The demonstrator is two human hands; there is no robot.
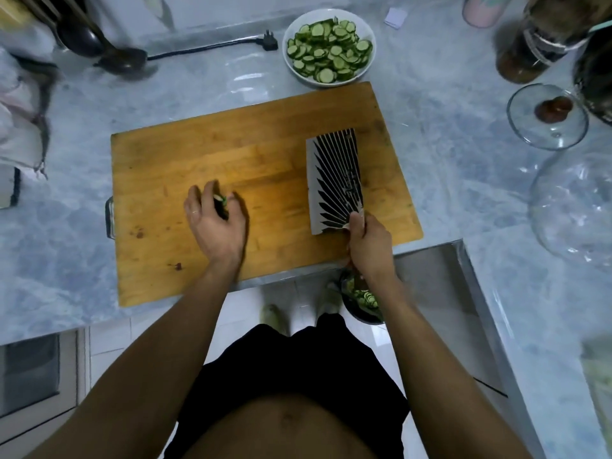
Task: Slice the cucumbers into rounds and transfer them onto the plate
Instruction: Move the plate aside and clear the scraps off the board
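Note:
A wooden cutting board (pixel 185 154) lies on the marble counter. My left hand (pixel 213 223) pinches a small dark green cucumber end piece (pixel 221 203) over the board's middle. My right hand (pixel 366 243) grips the handle of a cleaver (pixel 334 180), whose black-and-silver patterned blade lies flat on the board's right side. Behind the board stands a white plate (pixel 370 31) heaped with several cucumber rounds (pixel 328 49). The cleaver's handle is hidden inside my fist.
A bin (pixel 361 303) on the floor below the counter edge holds cucumber scraps. A glass lid (pixel 546 117) and a glass bowl (pixel 573 207) sit at the right. A black plug and cord (pixel 215 46) and ladles (pixel 116 58) lie at the back left.

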